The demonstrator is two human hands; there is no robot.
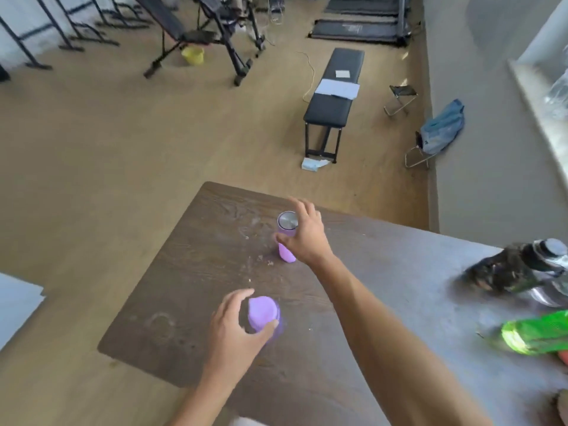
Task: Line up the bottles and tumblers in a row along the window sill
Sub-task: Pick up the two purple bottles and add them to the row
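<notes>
Two purple tumblers stand on a dark wooden table (184, 302). The far tumbler (287, 255) has a silvery top, and my right hand (307, 233) wraps it from the right, thumb in front and fingers behind. The near tumbler (262, 312) has a purple top, and my left hand (233, 330) grips it from the left. At the table's right edge lie a dark patterned bottle (510, 269) and a green bottle (538, 333), both blurred. The pale window sill (536, 115) runs along the far right.
Beyond the table, a black bench (332, 109) with papers stands on the wood floor. Two small folding stools (401, 98) and a blue bag (442, 127) sit by the grey wall. Exercise frames and a yellow bucket (193, 55) are further back.
</notes>
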